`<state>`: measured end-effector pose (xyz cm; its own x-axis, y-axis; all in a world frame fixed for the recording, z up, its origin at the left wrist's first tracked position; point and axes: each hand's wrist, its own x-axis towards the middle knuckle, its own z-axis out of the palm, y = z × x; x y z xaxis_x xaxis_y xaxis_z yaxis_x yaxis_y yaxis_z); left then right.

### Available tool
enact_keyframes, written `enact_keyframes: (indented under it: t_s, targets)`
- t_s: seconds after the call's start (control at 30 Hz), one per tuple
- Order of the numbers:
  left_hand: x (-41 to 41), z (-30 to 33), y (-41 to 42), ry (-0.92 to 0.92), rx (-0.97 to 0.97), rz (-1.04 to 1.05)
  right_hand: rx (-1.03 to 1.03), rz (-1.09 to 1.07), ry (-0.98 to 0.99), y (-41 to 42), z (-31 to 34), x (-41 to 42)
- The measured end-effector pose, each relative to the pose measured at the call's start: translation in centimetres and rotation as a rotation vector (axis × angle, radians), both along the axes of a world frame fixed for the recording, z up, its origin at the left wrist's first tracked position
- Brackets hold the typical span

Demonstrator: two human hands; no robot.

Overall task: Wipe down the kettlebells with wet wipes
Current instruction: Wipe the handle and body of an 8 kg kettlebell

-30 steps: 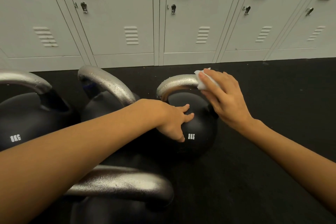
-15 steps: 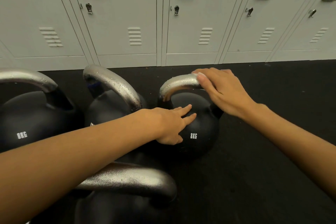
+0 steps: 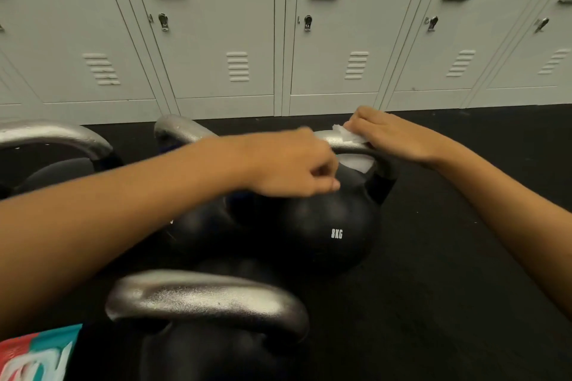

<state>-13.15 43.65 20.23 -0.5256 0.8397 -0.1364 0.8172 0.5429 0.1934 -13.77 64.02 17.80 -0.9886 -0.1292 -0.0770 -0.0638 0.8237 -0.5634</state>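
Black round kettlebell marked "8KG" (image 3: pixel 328 226) stands on the black rubber floor (image 3: pixel 464 257), right of centre, its silver textured handle (image 3: pixel 332 137) arching over the top.

Right hand (image 3: pixel 393 133) lies over the right part of that handle, fingers bent over it, pressing a white crumpled wet wipe (image 3: pixel 348 136) onto the metal. One edge of the wipe shows past the fingertips on top of the handle; another white patch shows below the handle, inside the loop.

Left hand (image 3: pixel 294 164) sits at the left part of the same handle and above the ball, fingers curled inward. What it grips, if anything, cannot be told: the fingertips are blurred and turned away from the camera.

Three more black kettlebells with silver handles are grouped to the left and front: one nearest the camera (image 3: pixel 210 303), one behind the left forearm (image 3: pixel 179 130), one at the far left edge (image 3: pixel 52 136). The nearest one touches or nearly touches the 8KG bell; contact unclear.

Row of pale grey metal lockers (image 3: pixel 235 40) with keyed latches and vent slots runs along the back. A patch of red, teal and white printed fabric (image 3: pixel 34 356) shows at the bottom left corner.
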Motion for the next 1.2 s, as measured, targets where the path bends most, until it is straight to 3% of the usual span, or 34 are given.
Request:
enact_keyframes:
  t_s: [0.13,0.2,0.33,0.5,0.67,0.93,1.07,1.2]
  targets:
    - [-2.5,2.4,0.1,0.016,0.384,0.187,0.007,0.011,-0.015,-1.1,0.7,-1.3]
    - [-4.3,2.6,0.7,-0.047,0.454,0.31,-0.026,0.01,-0.063,-1.4,1.4,-1.6]
    - [-6.1,1.3,3.8,-0.15,0.306,0.401,-0.309,-0.113,-0.159,-0.7,1.5,-2.1]
    - [-5.5,0.8,7.4,-0.174,0.233,0.322,-0.495,-0.197,-0.226,1.4,0.3,-1.1]
    - [-6.3,-0.6,8.2,-0.195,0.079,0.266,-0.781,-0.39,-0.145,3.0,-1.2,-1.0]
    - [-7.1,0.2,2.7,-0.334,0.123,0.192,-0.695,-0.319,-0.104,2.5,-2.0,-0.3]
    - [-7.2,-0.6,-0.8,-0.457,0.283,0.265,-0.504,-0.238,-0.08,2.1,-2.0,0.1]
    - [-7.1,-0.6,-1.7,-0.517,0.276,0.331,-0.367,-0.242,-0.045,1.2,-1.9,0.2]
